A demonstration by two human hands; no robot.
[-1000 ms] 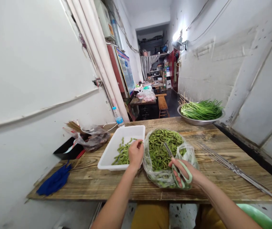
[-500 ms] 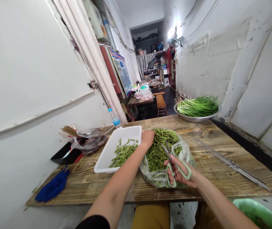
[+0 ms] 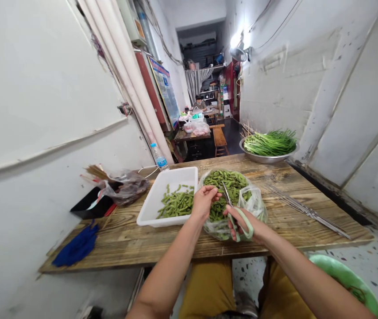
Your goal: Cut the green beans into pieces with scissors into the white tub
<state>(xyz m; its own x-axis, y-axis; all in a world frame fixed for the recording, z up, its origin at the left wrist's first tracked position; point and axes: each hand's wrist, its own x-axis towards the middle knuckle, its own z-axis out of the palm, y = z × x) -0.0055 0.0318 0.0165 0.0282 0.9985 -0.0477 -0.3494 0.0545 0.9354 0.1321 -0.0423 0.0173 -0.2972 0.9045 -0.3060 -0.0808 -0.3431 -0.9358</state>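
Over the left side of a clear plastic bag (image 3: 252, 199) full of green edamame pods (image 3: 227, 178), my left hand (image 3: 204, 203) is closed in a pinch. An edamame pod seems to be in its fingertips, mostly hidden by them. My right hand (image 3: 242, 225) grips scissors (image 3: 238, 220) with pale green handles. Their blades point up and away, close to my left fingertips; the blades look nearly together. Left of the bag, a white plastic tub (image 3: 145, 213) holds a loose heap of pods (image 3: 177, 204).
Metal skewers (image 3: 308, 212) lie on the wooden table (image 3: 125, 241) at right. Behind them stands a metal bowl (image 3: 270, 158) of green stalks. On the left are a blue cloth (image 3: 76, 248), a black box (image 3: 87, 208) and a water bottle (image 3: 160, 158). A green basin (image 3: 328, 266) sits below, right.
My left hand has come out of the pods in the bag, back toward me and up to the scissors, its fingers now pinched. The scissors stay in my right hand. The view has shifted slightly.
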